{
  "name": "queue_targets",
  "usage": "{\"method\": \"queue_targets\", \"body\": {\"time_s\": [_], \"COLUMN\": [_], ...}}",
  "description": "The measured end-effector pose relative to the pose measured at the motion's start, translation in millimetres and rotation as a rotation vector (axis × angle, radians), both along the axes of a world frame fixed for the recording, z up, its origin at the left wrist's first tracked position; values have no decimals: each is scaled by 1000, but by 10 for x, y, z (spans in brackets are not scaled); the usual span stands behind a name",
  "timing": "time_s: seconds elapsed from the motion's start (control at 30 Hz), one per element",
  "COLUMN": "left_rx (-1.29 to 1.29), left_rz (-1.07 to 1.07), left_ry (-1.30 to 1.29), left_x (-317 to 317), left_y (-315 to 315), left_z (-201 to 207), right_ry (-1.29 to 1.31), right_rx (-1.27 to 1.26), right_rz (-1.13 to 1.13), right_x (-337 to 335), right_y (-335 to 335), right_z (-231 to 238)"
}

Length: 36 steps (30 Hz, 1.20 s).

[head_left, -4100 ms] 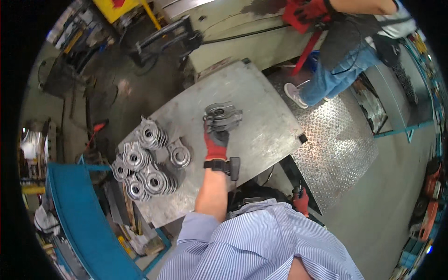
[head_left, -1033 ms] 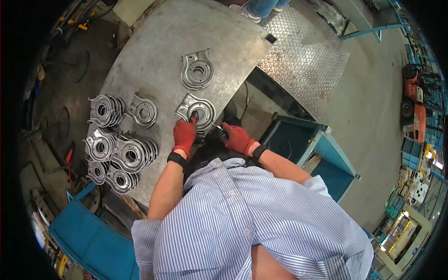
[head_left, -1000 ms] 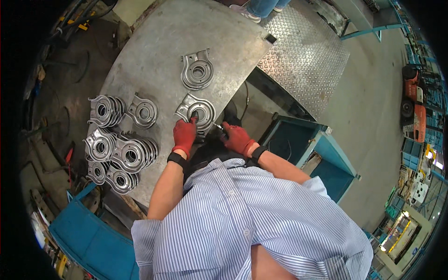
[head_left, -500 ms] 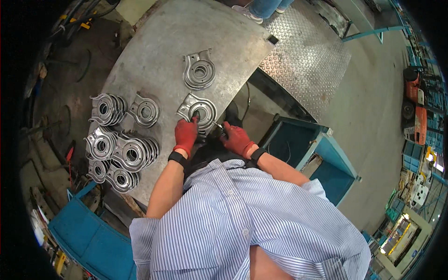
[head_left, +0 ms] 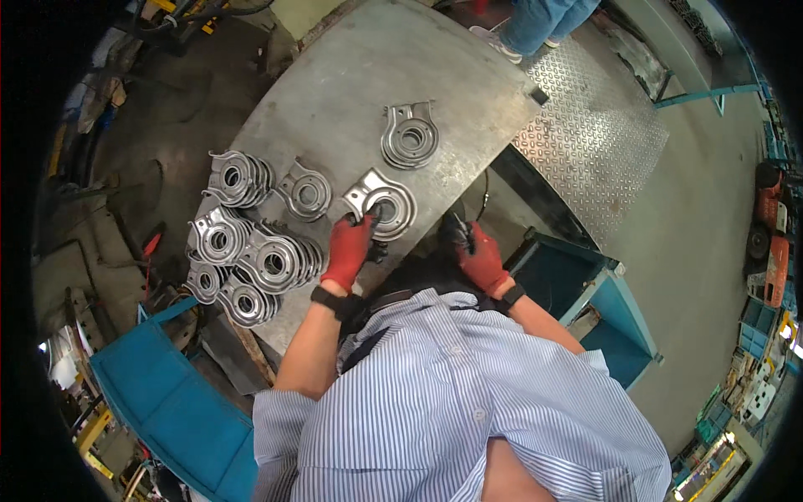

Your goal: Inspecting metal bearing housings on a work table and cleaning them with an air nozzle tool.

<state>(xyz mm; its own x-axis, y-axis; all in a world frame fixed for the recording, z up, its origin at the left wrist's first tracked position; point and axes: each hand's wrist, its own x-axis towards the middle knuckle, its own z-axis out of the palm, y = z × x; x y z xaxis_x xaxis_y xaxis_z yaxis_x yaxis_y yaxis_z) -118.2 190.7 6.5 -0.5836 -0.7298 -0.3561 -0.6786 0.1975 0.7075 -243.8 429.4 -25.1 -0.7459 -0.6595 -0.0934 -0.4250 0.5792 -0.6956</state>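
A round stamped metal bracket (head_left: 400,194) with a central hole and a flared tab lies by the table's near right edge. My red-gloved left hand (head_left: 350,247) is closed on its near left rim, the dark fingertips at the central hole. To the right, past the table edge, my red-gloved right hand (head_left: 483,255) is closed around a dark hand tool (head_left: 457,233). That tool stands apart from the bracket, and its exact kind is unclear. Farther up the table sits a similar small stack of brackets (head_left: 410,138).
Several overlapping stacks of brackets (head_left: 274,261) cover the table's left part. The metal table (head_left: 335,92) ends in a slanting right edge. Blue bins (head_left: 615,305) stand at right, and a blue panel (head_left: 180,418) at lower left. A person's legs (head_left: 544,25) show beyond the table.
My right hand and its tool have drawn away from the bracket's rim. With my left hand on it, the bracket has shifted slightly left on the table. The whole view has swung.
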Motion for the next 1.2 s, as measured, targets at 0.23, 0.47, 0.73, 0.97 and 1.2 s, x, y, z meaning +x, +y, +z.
{"method": "queue_targets", "body": {"time_s": [0.23,0.47,0.73,0.97,1.2], "left_rx": [-236,-547,-425,-610,-711], "left_rz": [92,80,-171,-548,-706], "left_ry": [-80,-393,-95,-287,-261], "left_x": [147,313,-1006,-1677,-1677], "left_y": [-772,-1100,-483,-649,-716], "left_z": [486,381,552,-25,155], "right_ry": [-22,-65,-118,-148,-118], "right_rx": [20,78,90,121,139], "right_rz": [1,30,-24,-43,-85], "right_x": [-169,-351,-495,-600,-613], "right_y": [97,118,215,460,588], "right_z": [59,72,49,126,55]}}
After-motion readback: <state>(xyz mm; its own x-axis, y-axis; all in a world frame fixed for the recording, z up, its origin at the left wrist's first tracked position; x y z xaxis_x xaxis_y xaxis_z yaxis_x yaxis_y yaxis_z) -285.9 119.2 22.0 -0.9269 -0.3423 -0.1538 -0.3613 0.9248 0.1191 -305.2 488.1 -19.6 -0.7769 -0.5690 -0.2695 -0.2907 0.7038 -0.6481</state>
